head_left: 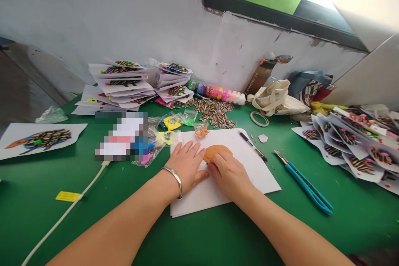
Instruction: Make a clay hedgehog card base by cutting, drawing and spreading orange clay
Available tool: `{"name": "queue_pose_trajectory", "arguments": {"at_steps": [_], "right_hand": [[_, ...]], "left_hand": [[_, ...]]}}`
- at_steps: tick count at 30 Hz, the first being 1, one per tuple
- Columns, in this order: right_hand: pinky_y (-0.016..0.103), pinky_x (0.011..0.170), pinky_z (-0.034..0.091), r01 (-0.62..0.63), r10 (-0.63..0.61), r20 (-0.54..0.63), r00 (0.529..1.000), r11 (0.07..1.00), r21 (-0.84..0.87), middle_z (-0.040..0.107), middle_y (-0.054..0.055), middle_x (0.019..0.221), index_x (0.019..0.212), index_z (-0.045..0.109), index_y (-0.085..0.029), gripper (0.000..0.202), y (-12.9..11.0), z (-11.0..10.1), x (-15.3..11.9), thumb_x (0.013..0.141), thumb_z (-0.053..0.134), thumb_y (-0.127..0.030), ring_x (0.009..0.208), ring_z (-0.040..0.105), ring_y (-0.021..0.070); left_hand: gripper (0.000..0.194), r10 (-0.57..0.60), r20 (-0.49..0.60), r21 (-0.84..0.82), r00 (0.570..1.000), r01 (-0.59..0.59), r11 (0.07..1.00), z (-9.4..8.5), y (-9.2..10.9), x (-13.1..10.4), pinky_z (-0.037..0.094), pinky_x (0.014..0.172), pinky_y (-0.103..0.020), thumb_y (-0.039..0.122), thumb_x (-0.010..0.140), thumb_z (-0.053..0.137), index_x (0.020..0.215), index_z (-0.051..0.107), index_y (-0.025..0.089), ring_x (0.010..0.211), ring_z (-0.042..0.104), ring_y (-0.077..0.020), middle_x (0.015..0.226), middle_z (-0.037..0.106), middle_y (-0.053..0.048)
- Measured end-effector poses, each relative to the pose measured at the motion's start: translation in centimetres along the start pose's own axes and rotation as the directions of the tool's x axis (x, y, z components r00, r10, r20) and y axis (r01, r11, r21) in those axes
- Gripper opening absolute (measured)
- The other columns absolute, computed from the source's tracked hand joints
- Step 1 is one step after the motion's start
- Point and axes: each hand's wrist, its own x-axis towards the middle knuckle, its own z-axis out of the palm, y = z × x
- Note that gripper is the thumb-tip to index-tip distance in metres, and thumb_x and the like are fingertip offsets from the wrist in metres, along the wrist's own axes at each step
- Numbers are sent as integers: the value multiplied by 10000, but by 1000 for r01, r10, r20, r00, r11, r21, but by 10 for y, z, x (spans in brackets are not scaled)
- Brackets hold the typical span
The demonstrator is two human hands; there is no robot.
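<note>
A flattened orange piece of modelling clay (218,150) lies on a stack of white paper (199,203). My left hand (187,166) rests flat on the paper with its fingers spread, the fingertips beside the clay's left edge. With fingers curled together, my right hand (229,172) presses on the near edge of the clay and covers part of it. Just beyond the clay is a small plastic bag of orange clay (201,131). On the paper's right side lies a black pen (252,145).
A blue box cutter (305,187) lies at right, blade out. Behind are sunflower seeds (215,112), a tape roll (259,119), clay tubs (218,93) and a bottle (261,75). Seed-picture stacks (121,91) stand at back left, more (349,145) at right. A white cable (65,216) crosses the left.
</note>
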Motion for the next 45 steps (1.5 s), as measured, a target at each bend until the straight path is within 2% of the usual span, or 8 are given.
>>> {"name": "queue_pose_trajectory", "arguments": {"at_steps": [3,18,28,36,42,45], "right_hand": [[275,568,313,20,-20,6,1000,1000,-19,541,28,684,707,530,-180,184,-1,-1,2,861,432,-157,628,471,158],[261,588,283,-44,52,102,993,996,-78,583,13,733,734,533,-189,147,-16,-5,21,850,465,-130,676,500,142],[258,600,290,-75,85,93,992,992,-101,592,9,736,697,507,-192,171,-18,-3,22,854,465,-141,703,513,140],[247,640,318,-118,124,95,988,991,-68,598,20,717,668,506,-191,186,-21,-6,26,842,458,-148,738,524,149],[241,589,302,-229,223,160,962,973,19,585,2,712,682,513,-201,187,-15,-19,29,854,443,-182,689,510,135],[241,575,297,-270,261,155,953,962,40,572,-1,720,700,515,-200,197,-7,-27,34,870,416,-205,660,496,130]], "left_hand": [[603,-1,-7,-4,1000,1,1000,0,0,0,166,1095,-534,517,872,410,1369,402,175,1348,247,-328,1458,356,-115],[599,27,-54,-33,998,-29,999,6,-4,0,184,1085,-560,508,857,416,1345,428,161,1330,274,-352,1433,391,-126],[616,21,-72,-42,997,-25,999,7,-5,0,195,1087,-548,496,848,425,1341,429,126,1321,289,-343,1422,405,-134],[595,8,-58,-83,998,-13,997,4,-6,1,171,1099,-530,473,840,465,1348,412,169,1335,276,-317,1432,395,-115],[622,17,-55,-121,998,-23,992,4,-8,1,167,1098,-526,538,841,450,1337,421,163,1339,271,-317,1431,396,-119],[626,18,-51,-129,999,-25,991,5,-9,1,153,1098,-530,547,822,484,1321,436,171,1344,262,-320,1425,406,-115]]}}
